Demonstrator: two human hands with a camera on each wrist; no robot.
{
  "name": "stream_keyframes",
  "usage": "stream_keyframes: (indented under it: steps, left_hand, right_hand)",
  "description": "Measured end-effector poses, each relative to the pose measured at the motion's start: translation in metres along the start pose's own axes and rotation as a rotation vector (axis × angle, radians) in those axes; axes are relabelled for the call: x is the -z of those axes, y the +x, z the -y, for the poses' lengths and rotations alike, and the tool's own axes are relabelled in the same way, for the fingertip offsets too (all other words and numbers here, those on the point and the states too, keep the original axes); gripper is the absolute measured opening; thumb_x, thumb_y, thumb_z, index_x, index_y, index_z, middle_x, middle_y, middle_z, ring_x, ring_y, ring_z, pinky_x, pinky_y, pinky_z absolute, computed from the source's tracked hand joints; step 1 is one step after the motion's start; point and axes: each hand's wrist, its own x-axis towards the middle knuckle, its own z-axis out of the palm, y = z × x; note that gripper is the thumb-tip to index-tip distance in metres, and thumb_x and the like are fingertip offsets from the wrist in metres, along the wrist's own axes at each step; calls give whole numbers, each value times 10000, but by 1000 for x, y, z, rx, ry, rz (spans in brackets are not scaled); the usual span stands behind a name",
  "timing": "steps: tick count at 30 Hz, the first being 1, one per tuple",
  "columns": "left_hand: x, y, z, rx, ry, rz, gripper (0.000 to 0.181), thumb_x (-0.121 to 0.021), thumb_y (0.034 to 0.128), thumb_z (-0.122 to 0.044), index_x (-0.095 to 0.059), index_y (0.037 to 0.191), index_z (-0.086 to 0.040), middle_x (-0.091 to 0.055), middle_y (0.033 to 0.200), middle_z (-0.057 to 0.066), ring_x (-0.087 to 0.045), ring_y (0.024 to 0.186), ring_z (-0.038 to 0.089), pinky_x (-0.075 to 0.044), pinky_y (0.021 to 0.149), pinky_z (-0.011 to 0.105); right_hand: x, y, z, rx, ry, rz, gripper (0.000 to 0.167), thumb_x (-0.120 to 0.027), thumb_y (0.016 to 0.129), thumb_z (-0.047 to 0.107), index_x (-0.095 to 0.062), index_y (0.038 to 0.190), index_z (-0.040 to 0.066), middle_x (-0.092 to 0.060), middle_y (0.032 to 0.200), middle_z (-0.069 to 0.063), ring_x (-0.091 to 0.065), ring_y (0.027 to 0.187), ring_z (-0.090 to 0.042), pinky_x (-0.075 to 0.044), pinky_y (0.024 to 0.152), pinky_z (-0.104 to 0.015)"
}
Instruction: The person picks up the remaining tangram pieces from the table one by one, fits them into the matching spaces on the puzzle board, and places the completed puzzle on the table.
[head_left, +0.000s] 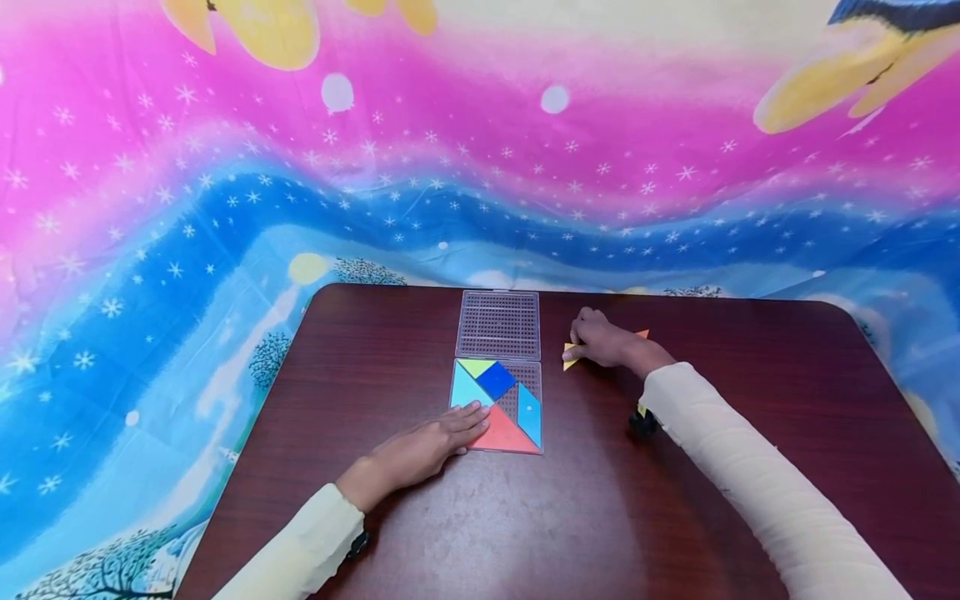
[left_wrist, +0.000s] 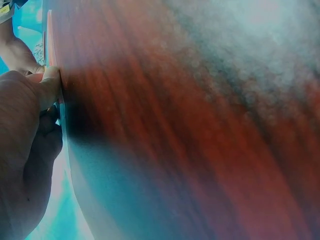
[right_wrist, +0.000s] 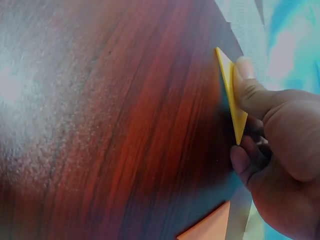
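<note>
A clear gridded case lies unfolded, its nearer tray (head_left: 528, 375) holding tangram pieces. In it are a red triangle (head_left: 508, 433), a turquoise triangle (head_left: 467, 388), a yellow-green triangle (head_left: 475, 367), a dark blue square (head_left: 496, 381) and a light blue parallelogram (head_left: 529, 417). Bare grid shows beside the square and parallelogram. My left hand (head_left: 431, 446) rests its extended fingers on the red and turquoise triangles at the tray's left side. Right of the case, my right hand (head_left: 600, 337) pinches a yellow triangle (right_wrist: 231, 95) between thumb and fingers, tilted up near the table.
An orange triangle (right_wrist: 210, 224) lies on the table by the right wrist, partly hidden in the head view. The case's other gridded half (head_left: 498, 325) lies toward the far edge of the dark wooden table (head_left: 375, 350). A patterned cloth (head_left: 450, 200) hangs behind.
</note>
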Motion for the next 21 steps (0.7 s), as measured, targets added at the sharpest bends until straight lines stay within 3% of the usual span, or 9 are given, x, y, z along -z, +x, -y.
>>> stream_keyframes:
  steps: [9, 13, 16, 21]
  left_hand:
    - [0, 0, 0, -16, -3, -21, 491, -527, 1080, -175, -432, 1560, -131, -350, 1667, 48, -311, 1557, 226, -360, 1234, 408]
    - [0, 0, -1, -19, -8, -23, 493, -532, 1078, -174, -434, 1559, -128, -354, 1666, 51, -317, 1555, 234, -368, 1228, 416]
    - [0, 0, 0, -4, -16, -9, 496, -520, 1084, -183, -419, 1568, -142, -336, 1675, 33, -296, 1564, 217, -358, 1236, 406]
    - [1, 0, 0, 12, -28, 9, 500, -506, 1089, -188, -399, 1576, -156, -316, 1683, 12, -271, 1573, 196, -342, 1245, 391]
  right_hand:
    - [2, -5, -6, -42, 240, -117, 138, -678, 1004, 178, -612, 955, 67, -594, 824, -61, -527, 710, -186, -469, 687, -310]
    - [1, -6, -6, -47, 337, -172, 109, -676, 1001, 142, -699, 1044, 45, -673, 941, -113, -615, 755, -200, -571, 704, -318]
    - [2, -6, -3, -55, 413, -193, 175, -672, 999, 121, -758, 1135, 51, -721, 1094, -167, -705, 843, -231, -635, 763, -351]
    - [3, -6, 2, -50, 461, -173, 297, -653, 1013, 131, -723, 1299, 93, -694, 1325, -165, -730, 985, -254, -630, 850, -385]
